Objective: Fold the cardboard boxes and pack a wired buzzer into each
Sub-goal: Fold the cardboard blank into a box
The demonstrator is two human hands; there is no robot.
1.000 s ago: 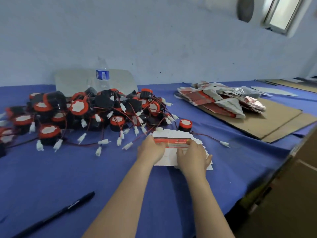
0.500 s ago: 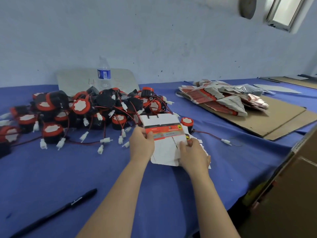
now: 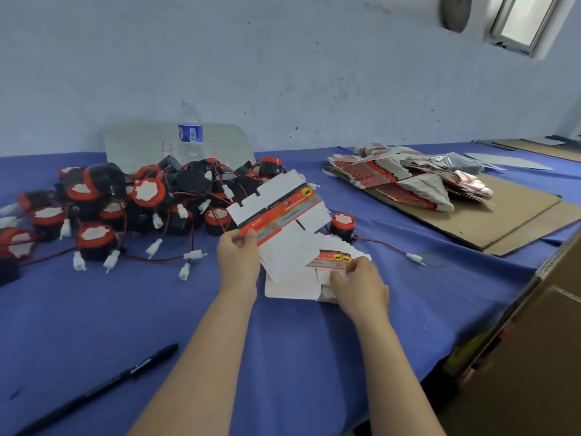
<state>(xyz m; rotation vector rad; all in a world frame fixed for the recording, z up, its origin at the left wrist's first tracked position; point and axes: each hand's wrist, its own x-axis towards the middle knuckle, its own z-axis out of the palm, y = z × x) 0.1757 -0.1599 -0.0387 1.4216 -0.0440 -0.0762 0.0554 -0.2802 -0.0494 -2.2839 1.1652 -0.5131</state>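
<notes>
So the bench (image 3: 94,316) is being covered by a blue cloth, and a black pen (image 3: 103,387) is being seen lying on it near the front left. A clear water bottle (image 3: 190,133) is being stood upright at the back, just in front of a pale board (image 3: 141,146) that's being propped against the wall. Brown corrugated sheets (image 3: 509,215) are being laid flat over on the right.

Box blank (image 3: 276,212) tilted; stack (image 3: 292,289) flat; buzzers (image 3: 147,191) heaped.
</notes>
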